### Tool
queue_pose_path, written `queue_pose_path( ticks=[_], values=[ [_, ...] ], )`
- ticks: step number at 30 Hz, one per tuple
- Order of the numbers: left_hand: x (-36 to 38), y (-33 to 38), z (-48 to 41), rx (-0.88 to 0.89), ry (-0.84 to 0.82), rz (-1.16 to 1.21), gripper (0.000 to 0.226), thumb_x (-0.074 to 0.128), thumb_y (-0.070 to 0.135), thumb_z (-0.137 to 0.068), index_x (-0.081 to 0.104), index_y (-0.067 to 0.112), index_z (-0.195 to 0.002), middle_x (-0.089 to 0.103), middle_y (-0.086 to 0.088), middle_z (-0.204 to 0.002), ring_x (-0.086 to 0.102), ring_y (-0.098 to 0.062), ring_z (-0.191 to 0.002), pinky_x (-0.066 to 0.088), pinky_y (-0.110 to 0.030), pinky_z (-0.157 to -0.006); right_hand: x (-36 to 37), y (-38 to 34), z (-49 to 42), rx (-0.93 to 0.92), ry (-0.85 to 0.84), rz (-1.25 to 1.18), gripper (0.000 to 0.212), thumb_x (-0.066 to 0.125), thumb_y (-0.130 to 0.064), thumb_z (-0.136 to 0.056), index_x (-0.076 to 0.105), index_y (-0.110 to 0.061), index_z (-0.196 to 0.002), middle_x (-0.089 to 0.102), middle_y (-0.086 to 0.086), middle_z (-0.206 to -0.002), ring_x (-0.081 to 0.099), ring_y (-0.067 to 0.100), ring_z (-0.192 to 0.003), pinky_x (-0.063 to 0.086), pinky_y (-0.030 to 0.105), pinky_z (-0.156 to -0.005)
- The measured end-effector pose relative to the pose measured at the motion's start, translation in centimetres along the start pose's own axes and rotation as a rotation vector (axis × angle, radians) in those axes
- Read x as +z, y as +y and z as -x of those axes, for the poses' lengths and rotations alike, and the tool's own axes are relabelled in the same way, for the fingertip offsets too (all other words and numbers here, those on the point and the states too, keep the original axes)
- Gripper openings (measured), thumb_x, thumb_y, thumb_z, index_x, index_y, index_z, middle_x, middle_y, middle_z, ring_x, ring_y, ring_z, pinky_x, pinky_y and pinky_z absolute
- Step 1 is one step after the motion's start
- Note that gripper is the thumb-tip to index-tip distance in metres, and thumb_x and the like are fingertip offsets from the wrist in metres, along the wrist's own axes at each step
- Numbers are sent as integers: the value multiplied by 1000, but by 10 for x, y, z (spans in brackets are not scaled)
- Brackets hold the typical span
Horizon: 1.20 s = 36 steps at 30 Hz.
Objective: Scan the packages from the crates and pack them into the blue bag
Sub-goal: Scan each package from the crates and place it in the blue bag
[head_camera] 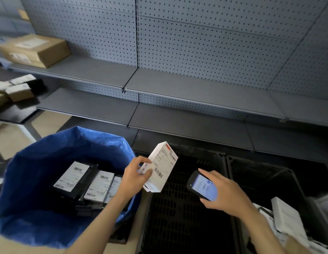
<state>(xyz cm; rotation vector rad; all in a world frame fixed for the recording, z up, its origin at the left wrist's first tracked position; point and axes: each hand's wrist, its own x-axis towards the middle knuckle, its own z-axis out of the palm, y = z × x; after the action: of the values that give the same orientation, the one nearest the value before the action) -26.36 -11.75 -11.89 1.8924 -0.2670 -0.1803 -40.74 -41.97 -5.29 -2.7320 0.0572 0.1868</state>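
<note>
My left hand (136, 174) grips a white box package (162, 166) with a barcode label, held tilted above the gap between the blue bag and a black crate. My right hand (226, 194) holds a handheld scanner (202, 186) with a lit screen, just right of the package. The blue bag (31, 180) stands open at lower left, with several black and white labelled packages (86, 182) lying inside. Below the hands is a black slatted crate (179, 217). A second black crate (265, 180) to the right holds white packages (286, 215).
Grey metal shelves (196, 92) with a pegboard back run across the scene behind the crates. A large cardboard box (35, 49) sits on the upper shelf at the left. Smaller parcels (18, 88) lie on a dark surface at the far left.
</note>
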Motion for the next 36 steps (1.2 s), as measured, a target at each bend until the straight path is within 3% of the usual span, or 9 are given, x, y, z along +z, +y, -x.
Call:
queue_pose_path(
  ticks=[4, 10, 13, 16, 21, 25, 28, 32, 36],
  values=[
    [8, 6, -3, -16, -60, -83, 26, 72, 13, -92, 61, 35, -101, 63, 8, -117, 67, -15, -104, 61, -25, -72, -9, 11, 1, -131, 30, 183, 97, 64, -66, -73, 23, -48, -158, 45, -26, -133, 64, 11, -87, 54, 27, -72],
    [13, 20, -13, 36, -166, -265, 23, 71, 14, -92, 62, 33, -100, 62, 9, -118, 61, -10, -110, 49, -16, -83, -37, 15, 6, -251, -70, 440, 98, 58, -62, -70, 25, -41, -160, 47, -20, -134, 63, 12, -84, 45, 24, -62],
    [12, 27, -14, 58, -176, -304, 22, 70, 16, -91, 61, 34, -99, 63, 9, -116, 62, -11, -108, 54, -28, -91, -48, 15, 10, -290, -49, 504, 98, 59, -61, -67, 31, -38, -159, 53, -19, -130, 61, 8, -74, 32, 19, -54],
    [8, 31, -13, 67, -177, -323, 23, 70, 14, -91, 62, 34, -99, 65, 9, -114, 62, -9, -106, 53, -29, -92, -57, 17, 10, -317, -58, 540, 98, 57, -62, -70, 28, -37, -160, 54, -18, -132, 56, 6, -71, 21, 14, -54],
    [-2, 31, -7, 83, -151, -324, 24, 70, 12, -92, 62, 34, -98, 66, 9, -115, 63, -12, -106, 47, -19, -85, -61, 12, 13, -350, -103, 574, 98, 56, -60, -70, 25, -39, -160, 53, -19, -132, 61, 10, -75, 34, 20, -56],
    [-9, 29, -2, 69, -162, -337, 25, 70, 17, -92, 61, 40, -94, 66, 12, -115, 65, -15, -109, 56, -35, -92, -57, 6, 15, -417, -82, 551, 97, 59, -59, -65, 38, -35, -156, 59, -19, -124, 62, 8, -70, 21, 15, -49],
    [-13, 30, 2, 78, -147, -354, 26, 70, 16, -92, 59, 38, -101, 65, 12, -115, 67, -13, -103, 59, -35, -86, -53, 0, 15, -467, -59, 513, 94, 62, -59, -62, 45, -32, -151, 61, -19, -119, 62, 5, -67, 12, 10, -47],
    [-19, 33, 8, 59, -114, -307, 22, 68, 11, -94, 58, 27, -105, 65, 9, -114, 67, -10, -100, 54, -18, -73, -48, -11, 10, -451, -103, 481, 93, 62, -59, -66, 41, -33, -153, 59, -20, -121, 60, 3, -69, 29, 11, -45],
    [-39, 27, 12, 27, -78, -265, 23, 70, 11, -92, 58, 29, -102, 67, 12, -111, 68, -9, -99, 57, -26, -79, -43, -27, -3, -423, -128, 490, 95, 59, -61, -72, 27, -37, -159, 53, -19, -130, 63, 6, -79, 35, 16, -51]
  ],
)
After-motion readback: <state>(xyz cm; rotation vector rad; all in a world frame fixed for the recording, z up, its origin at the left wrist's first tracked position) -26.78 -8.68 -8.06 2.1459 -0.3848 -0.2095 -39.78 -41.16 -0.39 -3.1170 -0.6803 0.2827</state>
